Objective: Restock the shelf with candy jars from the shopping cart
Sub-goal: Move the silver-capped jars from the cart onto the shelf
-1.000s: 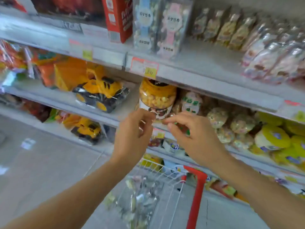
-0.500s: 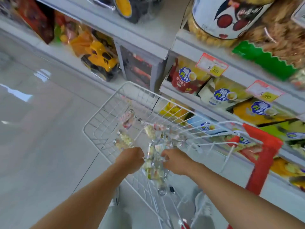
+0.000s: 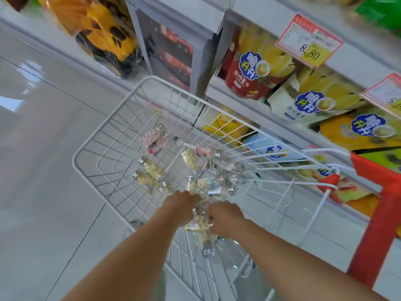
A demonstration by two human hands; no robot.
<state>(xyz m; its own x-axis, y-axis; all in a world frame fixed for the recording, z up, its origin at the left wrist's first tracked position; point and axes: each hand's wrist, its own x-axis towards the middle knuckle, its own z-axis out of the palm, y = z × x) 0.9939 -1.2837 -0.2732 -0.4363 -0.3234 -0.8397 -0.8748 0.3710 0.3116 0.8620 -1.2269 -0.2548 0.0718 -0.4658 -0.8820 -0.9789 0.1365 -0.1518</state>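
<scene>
The white wire shopping cart [image 3: 121, 118] stands below me beside the shelf. Several small clear candy jars [image 3: 152, 170] with silver caps lie in its basket, filled with pale and pink sweets. Both my hands are down inside the basket at its near end. My left hand [image 3: 180, 205] has its fingers curled down around a candy jar [image 3: 198, 220] that lies between the two hands. My right hand [image 3: 225, 218] grips the same cluster from the right, a silver cap at its fingers. The fingertips of both hands are hidden.
The shelf [image 3: 249, 16] runs along the right, with snack bags [image 3: 245, 68] and price tags [image 3: 310, 42] on its lower levels. A yellow toy truck [image 3: 108, 33] in plastic sits at upper left. The cart's red handle frame [image 3: 377, 213] stands at right. Grey floor lies left.
One second ago both hands were up at a jar on the shelf. My view and hands have dropped to the cart, and the hands now sit slightly deeper among the jars.
</scene>
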